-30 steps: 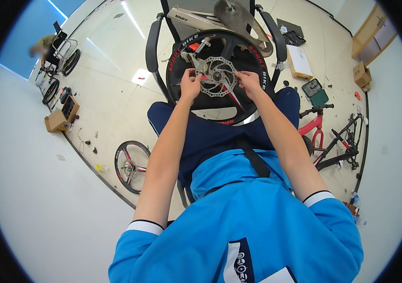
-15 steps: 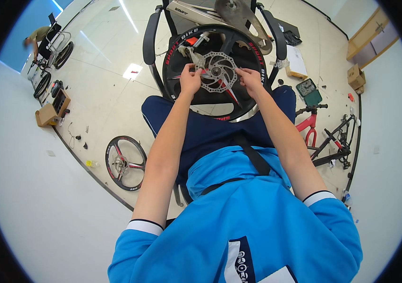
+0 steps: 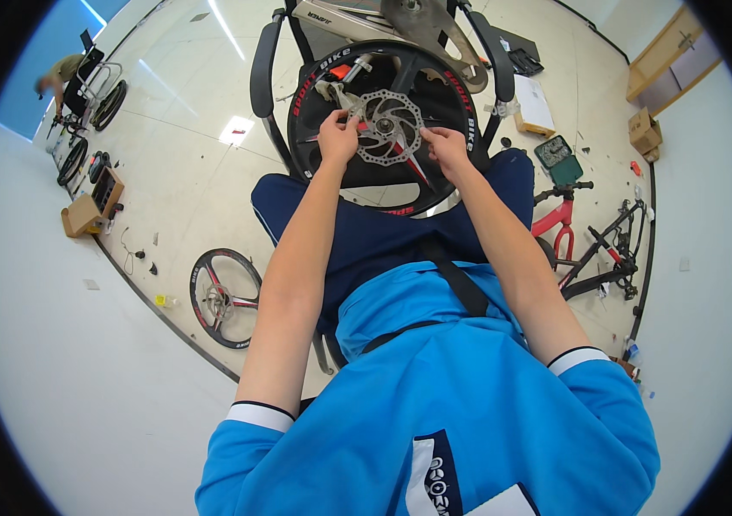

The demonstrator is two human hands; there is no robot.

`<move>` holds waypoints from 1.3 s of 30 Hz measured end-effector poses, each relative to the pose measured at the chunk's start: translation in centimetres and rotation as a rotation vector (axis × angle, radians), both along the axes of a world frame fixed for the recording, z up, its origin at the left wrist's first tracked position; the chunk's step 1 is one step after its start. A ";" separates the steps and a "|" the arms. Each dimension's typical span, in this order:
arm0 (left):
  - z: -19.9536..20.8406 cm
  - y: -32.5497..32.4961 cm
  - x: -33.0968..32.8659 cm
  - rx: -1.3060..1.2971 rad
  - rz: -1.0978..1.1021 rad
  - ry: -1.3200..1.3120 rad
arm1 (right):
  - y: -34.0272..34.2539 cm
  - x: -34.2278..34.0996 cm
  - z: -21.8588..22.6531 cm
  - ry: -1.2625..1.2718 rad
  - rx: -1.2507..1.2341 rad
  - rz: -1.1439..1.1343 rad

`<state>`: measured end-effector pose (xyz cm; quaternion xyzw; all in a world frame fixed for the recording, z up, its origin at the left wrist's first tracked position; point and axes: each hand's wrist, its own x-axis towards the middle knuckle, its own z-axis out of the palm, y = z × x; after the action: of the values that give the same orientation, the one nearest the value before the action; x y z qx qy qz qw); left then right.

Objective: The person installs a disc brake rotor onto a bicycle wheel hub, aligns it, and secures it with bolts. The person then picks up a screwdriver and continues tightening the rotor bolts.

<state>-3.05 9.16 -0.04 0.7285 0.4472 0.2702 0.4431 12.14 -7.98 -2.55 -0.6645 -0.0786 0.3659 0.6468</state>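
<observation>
A silver brake disc with cut-out vents lies over the hub of a black bicycle wheel with red and white lettering. The wheel rests on a black armchair in front of me. My left hand pinches the disc's left edge, fingertips and thumb closed. On the opposite edge, my right hand grips the disc between thumb and fingers. A crumpled pale wrapper and a small red piece lie by the wheel's upper left.
Behind the wheel lies a white bicycle frame. Another spoked wheel is on the floor at left. To the right are a green tool case, a red frame and a black frame. A person bends over a bicycle far left.
The view has shifted slightly, so wheel and chair sit a little further left and up. Both hands stay at the disc's edges; the right fingers have moved slightly lower along it.
</observation>
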 end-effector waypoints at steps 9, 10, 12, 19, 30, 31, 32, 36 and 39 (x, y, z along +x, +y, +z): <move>-1.0 0.5 0.4 -0.008 0.003 0.004 | 0.1 -0.5 0.6 0.004 -0.043 -0.012; -0.6 0.4 0.4 -0.007 0.000 0.018 | 0.0 -0.5 0.6 0.013 -0.038 -0.018; 0.0 0.3 0.4 -0.004 -0.003 0.049 | 0.0 -0.6 0.5 0.032 -0.028 -0.029; -0.3 0.7 0.1 0.002 0.011 0.036 | 0.2 -1.0 -0.2 0.010 -0.042 -0.037; 0.2 -7.0 -2.3 0.554 -0.018 -0.031 | 0.3 -0.8 -0.6 0.025 -0.018 -0.067; 0.4 -7.6 -2.5 0.528 -0.046 -0.006 | 0.3 -0.9 -0.5 0.014 -0.022 -0.072; 0.1 -7.8 -2.6 0.536 -0.054 0.014 | 0.2 -0.9 -0.5 0.012 -0.028 -0.069; -0.8 -7.7 -2.5 0.560 -0.076 0.066 | 0.5 -0.6 -0.3 -0.015 -0.061 -0.049; -0.9 -7.4 -2.3 0.556 -0.108 0.072 | 0.6 -0.3 -0.4 -0.028 -0.059 -0.056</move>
<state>-5.32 1.80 -0.89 0.8538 0.3321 0.3325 0.2238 11.79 -7.42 -2.93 -0.6903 -0.0582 0.3403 0.6358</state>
